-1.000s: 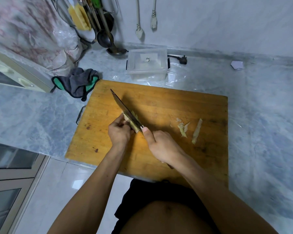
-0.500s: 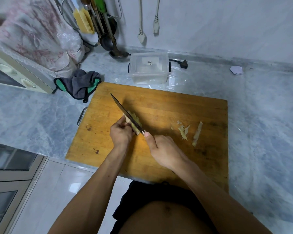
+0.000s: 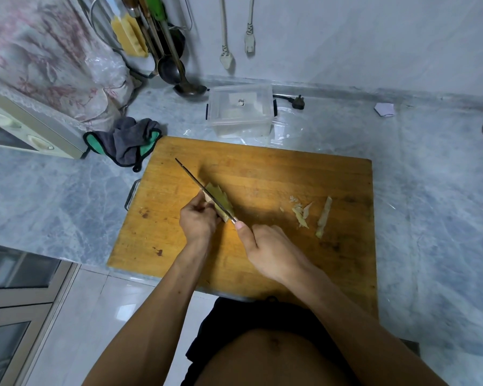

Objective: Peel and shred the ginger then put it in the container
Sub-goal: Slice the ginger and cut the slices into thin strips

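Nearest the camera, two bare forearms reach up from 6 o'clock onto a wooden cutting board [image 3: 262, 174] lying on a grey marble counter [image 3: 430, 176]. The right hand [image 3: 271, 252] has its fingers curled round the handle of a knife [image 3: 204, 189], thumb stretched along the top toward the blade; the handle itself is hidden in the fist. The blade runs diagonally, tip toward 11 o'clock, edge down on the ginger [image 3: 221, 201]. The left hand [image 3: 198, 218] sits just at 9 o'clock of the blade, fingers curled over the ginger and pinning it to the board — knuckles close to the blade's flat. The ginger sits left of the board's centre, sliced pieces fanning out on the blade's 3 o'clock side. Further toward 3 o'clock on the board, well apart from the hands, lie a few pale ginger peelings [image 3: 313, 215].

Beyond the board's far edge at 12 o'clock stands a clear plastic container [image 3: 240, 112], lid off. At 10 o'clock, touching the board's corner, lies a grey-green cloth [image 3: 126, 140], beside an appliance [image 3: 31, 129] under a floral cover. Ladles [image 3: 176, 68] hang at 11 o'clock — two plugs [image 3: 237, 48] dangle on the wall at 12.
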Tool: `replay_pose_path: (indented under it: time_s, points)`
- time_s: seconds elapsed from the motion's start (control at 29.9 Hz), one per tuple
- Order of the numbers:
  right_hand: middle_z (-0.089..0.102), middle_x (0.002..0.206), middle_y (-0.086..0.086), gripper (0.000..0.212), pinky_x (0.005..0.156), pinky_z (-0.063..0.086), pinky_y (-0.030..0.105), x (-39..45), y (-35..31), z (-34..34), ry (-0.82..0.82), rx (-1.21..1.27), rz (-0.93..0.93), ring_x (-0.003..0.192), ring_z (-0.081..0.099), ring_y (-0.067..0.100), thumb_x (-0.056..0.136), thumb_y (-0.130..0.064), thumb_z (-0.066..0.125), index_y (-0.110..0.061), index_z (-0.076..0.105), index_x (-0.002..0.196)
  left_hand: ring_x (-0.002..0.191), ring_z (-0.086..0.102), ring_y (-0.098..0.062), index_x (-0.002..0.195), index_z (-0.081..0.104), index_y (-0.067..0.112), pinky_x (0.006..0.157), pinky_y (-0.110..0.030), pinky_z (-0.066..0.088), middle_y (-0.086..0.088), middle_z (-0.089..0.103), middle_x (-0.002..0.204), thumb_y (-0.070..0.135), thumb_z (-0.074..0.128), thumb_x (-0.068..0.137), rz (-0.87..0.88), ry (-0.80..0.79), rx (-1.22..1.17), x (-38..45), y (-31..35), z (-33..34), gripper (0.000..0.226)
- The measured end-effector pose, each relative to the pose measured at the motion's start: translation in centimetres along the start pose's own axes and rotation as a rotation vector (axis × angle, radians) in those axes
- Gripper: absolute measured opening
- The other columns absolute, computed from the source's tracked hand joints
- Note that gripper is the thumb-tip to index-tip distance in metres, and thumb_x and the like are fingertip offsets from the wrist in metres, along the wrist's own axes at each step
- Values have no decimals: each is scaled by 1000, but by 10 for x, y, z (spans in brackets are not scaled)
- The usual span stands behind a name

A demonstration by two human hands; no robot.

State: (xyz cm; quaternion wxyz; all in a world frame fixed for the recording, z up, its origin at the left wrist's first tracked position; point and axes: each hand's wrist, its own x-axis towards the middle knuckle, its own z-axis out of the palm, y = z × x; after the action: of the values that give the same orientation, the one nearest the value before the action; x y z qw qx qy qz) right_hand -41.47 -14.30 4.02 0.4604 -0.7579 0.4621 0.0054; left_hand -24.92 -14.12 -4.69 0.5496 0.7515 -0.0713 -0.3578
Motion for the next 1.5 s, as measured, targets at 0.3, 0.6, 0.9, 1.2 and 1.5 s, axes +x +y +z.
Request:
replay_pose_path:
  time_s: [0.3,0.6,0.9,1.2,1.5]
  points:
    - [56,71,4,58,57,42,37,-6,-5,-4,-3,-33,-13,71,57,25,104,-55,22,-17,48,68,79,69,-30,129,60,-1,61,-33,62,-15,65,93,-12,53,90,30,9,15,-4,3,-1,41]
    - [57,70,6,57,47,36,33,-5,-6,-3,-2,-37,-13,65,56,24,105,-54,23,-17,49,69,60,65,-15,121,66,2,53,-25,58,-1,67,77,-8,58,90,52,40,81,-5,4,1,33]
    - [54,70,1,54,45,32,29,-7,-7,-5,-23,-28,10,60,52,13,105,-54,23,-20,47,71,49,62,-1,125,63,0,48,-17,52,-6,65,83,-9,59,89,82,37,115,-9,7,1,37]
    - [54,70,1,56,45,35,32,-8,-11,-7,-34,-9,38,58,51,13,104,-56,23,-20,48,70,47,60,3,121,65,-2,45,-14,49,-2,64,78,-9,57,90,92,46,147,-11,10,2,32]
    - [54,72,1,55,45,34,30,-7,-14,-6,-52,-9,62,57,52,13,104,-56,23,-20,48,71,46,57,2,100,71,2,47,-16,48,0,66,75,-2,59,91,134,69,236,-12,11,1,16]
